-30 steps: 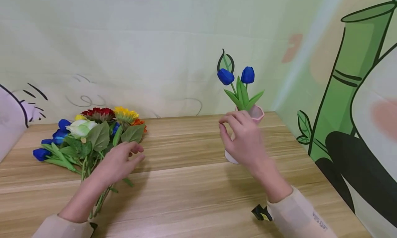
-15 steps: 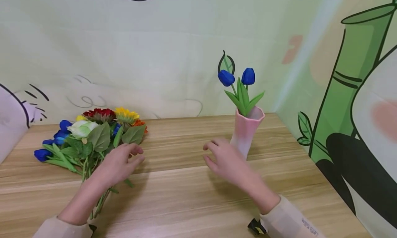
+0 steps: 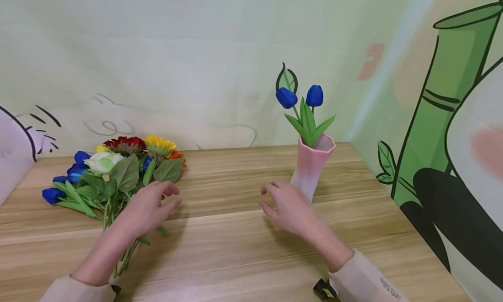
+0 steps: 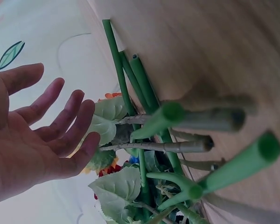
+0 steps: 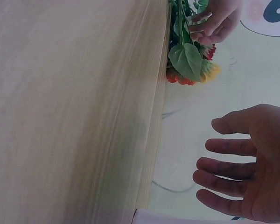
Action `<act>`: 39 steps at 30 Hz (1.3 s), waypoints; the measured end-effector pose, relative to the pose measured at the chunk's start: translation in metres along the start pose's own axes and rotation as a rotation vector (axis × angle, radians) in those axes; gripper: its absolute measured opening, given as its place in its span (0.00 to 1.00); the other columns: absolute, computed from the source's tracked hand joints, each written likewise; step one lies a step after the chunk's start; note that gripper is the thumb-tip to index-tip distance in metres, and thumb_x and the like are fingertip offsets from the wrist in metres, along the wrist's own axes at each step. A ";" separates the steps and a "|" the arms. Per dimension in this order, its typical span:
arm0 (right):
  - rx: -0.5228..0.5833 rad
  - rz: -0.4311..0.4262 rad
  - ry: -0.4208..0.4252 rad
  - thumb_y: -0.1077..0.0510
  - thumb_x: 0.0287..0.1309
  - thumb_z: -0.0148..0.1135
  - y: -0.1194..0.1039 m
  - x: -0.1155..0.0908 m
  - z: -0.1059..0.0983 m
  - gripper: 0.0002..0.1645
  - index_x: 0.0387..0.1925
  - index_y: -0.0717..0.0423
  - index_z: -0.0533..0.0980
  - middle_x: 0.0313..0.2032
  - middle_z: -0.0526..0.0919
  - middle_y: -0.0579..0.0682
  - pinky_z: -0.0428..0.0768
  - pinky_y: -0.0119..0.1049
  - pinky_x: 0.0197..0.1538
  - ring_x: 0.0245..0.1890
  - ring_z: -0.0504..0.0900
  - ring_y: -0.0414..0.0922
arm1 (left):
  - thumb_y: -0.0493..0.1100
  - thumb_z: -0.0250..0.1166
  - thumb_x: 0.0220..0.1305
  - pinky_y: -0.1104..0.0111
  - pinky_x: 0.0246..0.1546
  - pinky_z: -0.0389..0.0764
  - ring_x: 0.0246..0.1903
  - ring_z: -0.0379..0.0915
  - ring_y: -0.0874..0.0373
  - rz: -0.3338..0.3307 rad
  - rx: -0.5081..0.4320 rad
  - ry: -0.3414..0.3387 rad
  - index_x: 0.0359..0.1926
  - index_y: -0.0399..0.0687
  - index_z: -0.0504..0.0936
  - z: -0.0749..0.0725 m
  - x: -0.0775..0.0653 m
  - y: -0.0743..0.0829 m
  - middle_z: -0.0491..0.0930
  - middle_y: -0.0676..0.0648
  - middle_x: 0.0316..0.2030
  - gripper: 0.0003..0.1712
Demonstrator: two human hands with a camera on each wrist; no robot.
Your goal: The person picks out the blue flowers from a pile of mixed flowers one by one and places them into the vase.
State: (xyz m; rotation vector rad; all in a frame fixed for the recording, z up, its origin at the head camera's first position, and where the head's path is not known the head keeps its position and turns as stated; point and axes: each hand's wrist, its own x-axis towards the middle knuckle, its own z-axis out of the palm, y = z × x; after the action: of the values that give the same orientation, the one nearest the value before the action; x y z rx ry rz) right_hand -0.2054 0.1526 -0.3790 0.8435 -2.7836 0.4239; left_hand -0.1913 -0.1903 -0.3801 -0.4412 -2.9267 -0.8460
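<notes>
Two blue tulips (image 3: 315, 95) with green leaves stand in a pink and white vase (image 3: 312, 166) at the back right of the table. My right hand (image 3: 288, 208) hovers in front of the vase and covers part of its base; its fingers are loosely bent around nothing. Over the stems of a flower pile at the left is my left hand (image 3: 151, 208), relaxed and holding nothing. That pile has a white rose (image 3: 104, 162), a dark red flower (image 3: 125, 144), a yellow sunflower (image 3: 159, 145) and several blue tulips (image 3: 53, 196). In the left wrist view the cut stems (image 4: 149, 123) lie beside the hand.
The wooden table (image 3: 228, 258) meets a cloth backdrop (image 3: 220, 74) printed with cartoon shapes at the back and right. A small black and yellow object (image 3: 325, 289) shows at the right sleeve (image 3: 365, 278).
My right hand has come down and left, away from the vase's rim, so more of the vase shows. The left hand and the flower pile stay in place.
</notes>
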 end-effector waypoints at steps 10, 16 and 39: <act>0.008 0.004 0.004 0.55 0.63 0.72 0.002 -0.002 0.000 0.13 0.45 0.58 0.82 0.42 0.84 0.53 0.82 0.44 0.45 0.43 0.83 0.50 | 0.45 0.63 0.74 0.45 0.45 0.77 0.47 0.77 0.40 0.004 -0.009 0.046 0.52 0.38 0.83 -0.020 0.000 -0.009 0.82 0.38 0.47 0.15; 0.020 0.009 -0.003 0.55 0.63 0.72 0.002 -0.002 0.000 0.13 0.45 0.58 0.82 0.42 0.85 0.54 0.82 0.45 0.45 0.43 0.83 0.50 | 0.47 0.61 0.76 0.43 0.44 0.77 0.49 0.75 0.37 -0.052 0.003 0.078 0.54 0.35 0.81 -0.041 -0.001 -0.018 0.81 0.34 0.50 0.18; 0.027 0.028 -0.035 0.55 0.64 0.71 0.007 -0.003 0.000 0.13 0.46 0.59 0.82 0.41 0.84 0.54 0.82 0.46 0.46 0.42 0.83 0.51 | 0.44 0.54 0.75 0.58 0.23 0.70 0.29 0.74 0.39 -0.370 0.145 0.308 0.42 0.27 0.75 -0.092 -0.025 -0.067 0.78 0.31 0.33 0.18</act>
State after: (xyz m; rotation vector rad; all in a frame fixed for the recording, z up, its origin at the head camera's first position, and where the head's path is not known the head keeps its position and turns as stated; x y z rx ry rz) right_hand -0.2073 0.1596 -0.3807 0.8269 -2.8304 0.4574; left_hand -0.1880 -0.2998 -0.3402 0.2299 -2.7847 -0.6537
